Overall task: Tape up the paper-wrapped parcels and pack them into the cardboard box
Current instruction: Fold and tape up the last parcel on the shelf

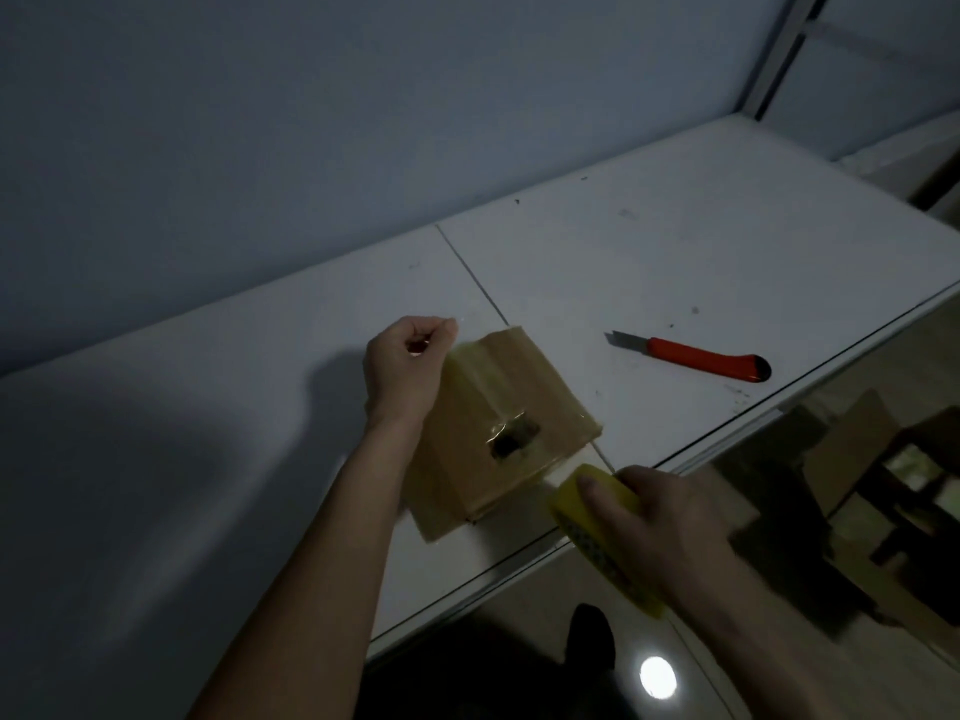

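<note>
Two hands work here. The right hand [670, 517], at the near edge of the bench, has its grip clamped around one yellow tape roll [597, 532], thumb lying across the roll's outer face. A strip of clear tape runs from the roll toward the parcel. The left hand [402, 366] sits at the far left corner of the parcel with fingers curled tight; it seems to pinch the tape's end, though the strip is too faint there to be sure.

One paper-wrapped parcel [498, 423] lies between the hands on the bench, brown, glossy with tape bands, with a torn dark patch on its top. Its near corner sits just beside the bench's near edge.

One cutter [696, 356] with an orange handle lies to the right of the parcel, apart from it, blade out and pointing left.

The white bench [675, 241] is scuffed with dark specks, has a seam running under the parcel, and meets a plain grey wall [311, 122] at its far side. Open surface stretches left and far right. Beyond the bench's near edge, on the right, brown cardboard [852, 449] shows dimly on a reflective floor [779, 678]; its shape is unclear.
</note>
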